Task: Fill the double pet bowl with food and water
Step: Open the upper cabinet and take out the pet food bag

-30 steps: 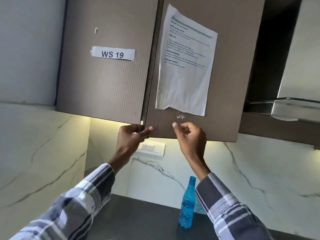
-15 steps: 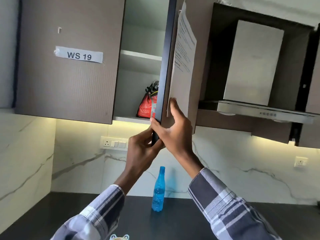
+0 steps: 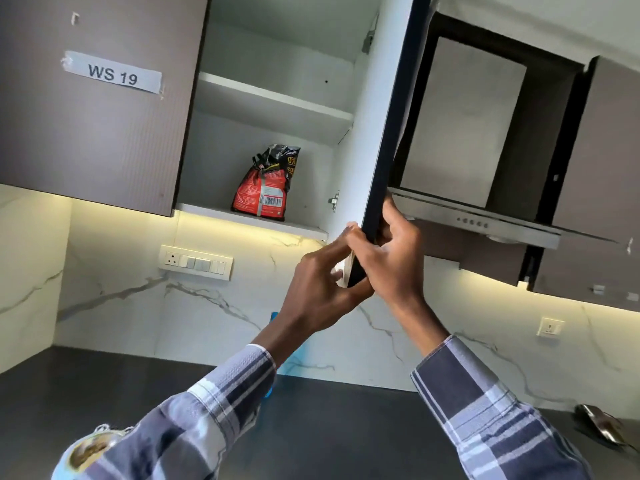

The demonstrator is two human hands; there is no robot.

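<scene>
Door (image 3: 388, 140): swung wide open, seen nearly edge-on, lower corner pinched between both hands.
Left hand (image 3: 320, 292): clenched on the door's bottom corner, fingers on the pale inner face.
Right hand (image 3: 391, 258): wrapped round the dark edge just above the left, thumb on the outer face.
Bag (image 3: 265, 183): red and black, upright on the lower shelf (image 3: 252, 221) of the open cabinet, apart from its walls; likely the pet food.
Step in hand: opening up to reach the bag.
Doing it well: leave door at full swing, free one hand, reach in low, grip bag around the middle, lift clear of the shelf lip, keep crumpled top up against spills.
Bottle (image 3: 275, 317): blue, on the counter (image 3: 104, 386) by the wall, almost wholly hidden behind the left forearm; water level not readable.
Bowl: only a sliver (image 3: 93, 448) at the bottom edge behind the left sleeve, possibly the double bowl; contents impossible to judge.
Upper shelf: far depth out of sight from below.
Bag print: too small to read, fullness unknown.
Object at far right (image 3: 601, 424): shiny, cut off, unidentified.
</scene>
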